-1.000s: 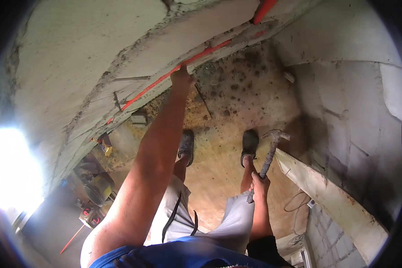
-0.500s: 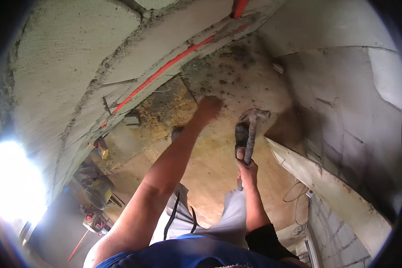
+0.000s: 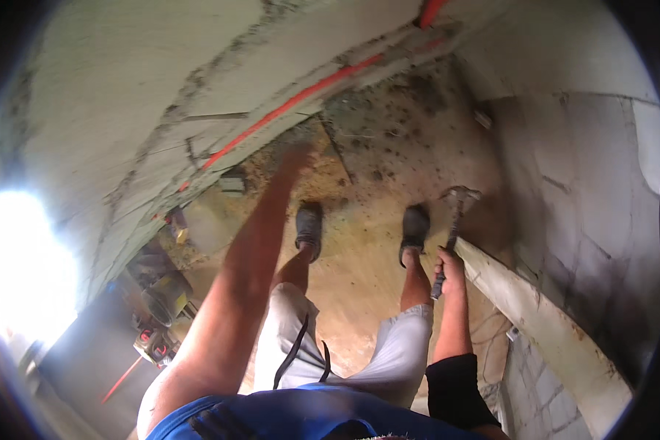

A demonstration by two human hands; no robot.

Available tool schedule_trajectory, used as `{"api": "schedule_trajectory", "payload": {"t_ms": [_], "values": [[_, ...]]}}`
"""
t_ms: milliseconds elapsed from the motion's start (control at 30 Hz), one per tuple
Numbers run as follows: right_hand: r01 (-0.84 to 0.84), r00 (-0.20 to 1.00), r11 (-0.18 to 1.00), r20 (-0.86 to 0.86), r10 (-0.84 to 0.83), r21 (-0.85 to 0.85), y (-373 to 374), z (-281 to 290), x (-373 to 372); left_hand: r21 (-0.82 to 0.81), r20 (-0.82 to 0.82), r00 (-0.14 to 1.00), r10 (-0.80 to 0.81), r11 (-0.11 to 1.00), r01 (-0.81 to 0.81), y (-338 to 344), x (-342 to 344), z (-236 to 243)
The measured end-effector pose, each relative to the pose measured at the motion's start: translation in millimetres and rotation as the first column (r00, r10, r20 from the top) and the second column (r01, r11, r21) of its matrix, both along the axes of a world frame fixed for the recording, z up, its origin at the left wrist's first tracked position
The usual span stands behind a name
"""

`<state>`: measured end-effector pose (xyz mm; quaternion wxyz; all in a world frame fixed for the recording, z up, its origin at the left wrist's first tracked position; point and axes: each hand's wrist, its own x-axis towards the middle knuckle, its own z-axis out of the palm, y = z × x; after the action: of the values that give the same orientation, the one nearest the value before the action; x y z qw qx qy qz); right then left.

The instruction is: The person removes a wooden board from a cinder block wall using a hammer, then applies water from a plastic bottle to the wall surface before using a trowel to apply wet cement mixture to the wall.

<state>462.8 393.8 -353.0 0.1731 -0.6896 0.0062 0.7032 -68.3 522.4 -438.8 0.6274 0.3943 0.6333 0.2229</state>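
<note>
My right hand [image 3: 451, 270] is wrapped around the handle of a claw hammer [image 3: 457, 220], its head pointing away from me above the floor. Stretched out toward the wall on the left, my left hand [image 3: 295, 158] is smeared by motion. Its fingers cannot be made out, nor whether it holds anything. Nearest to it is a red conduit [image 3: 293, 104] set in a groove along the pale block wall [image 3: 147, 88]. Both my shoes, the left one [image 3: 309, 222] and the right one [image 3: 416, 226], stand on the floor between my hands.
Crumbs and dirt litter the wooden floor [image 3: 374, 264] near the wall. A long pale board [image 3: 543, 315] leans at the right. At the left are a grey block [image 3: 232, 185], a bucket [image 3: 156, 304] and a red-and-grey tool [image 3: 152, 345]. Bright light comes from the far left.
My left hand has swung left, closer to the wall. My right hand has moved to the right with the hammer. The view has shifted, and both shoes now show fully.
</note>
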Motion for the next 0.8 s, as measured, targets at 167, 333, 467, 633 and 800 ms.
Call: {"api": "schedule_trajectory", "payload": {"t_ms": [167,333,467,633,800], "values": [[-0.109,0.987,0.981,0.101,0.126,-0.161,3.6,-38.3,47.0,0.012,-0.133,0.934,0.332,0.943,-0.334,48.4,52.0,-22.0],[-0.136,0.990,0.983,0.008,0.138,-0.123,37.5,-89.4,-9.3,0.265,-0.806,0.586,0.083,0.936,0.231,67.2,-106.7,-11.8],[-0.075,0.960,0.983,0.254,0.118,-0.170,8.8,-98.5,124.2,-0.091,0.011,0.792,0.611,0.789,-0.607,66.9,109.4,-26.0],[-0.200,0.975,0.974,0.076,0.209,-0.108,49.9,-144.9,131.8,-0.062,-0.228,0.815,0.533,0.828,-0.558,-9.9,134.6,-58.7],[-0.438,0.859,0.893,0.248,0.449,-0.101,78.3,-172.7,115.5,-0.602,-0.146,0.980,0.137,0.774,-0.198,-51.4,198.1,-110.5]]}}
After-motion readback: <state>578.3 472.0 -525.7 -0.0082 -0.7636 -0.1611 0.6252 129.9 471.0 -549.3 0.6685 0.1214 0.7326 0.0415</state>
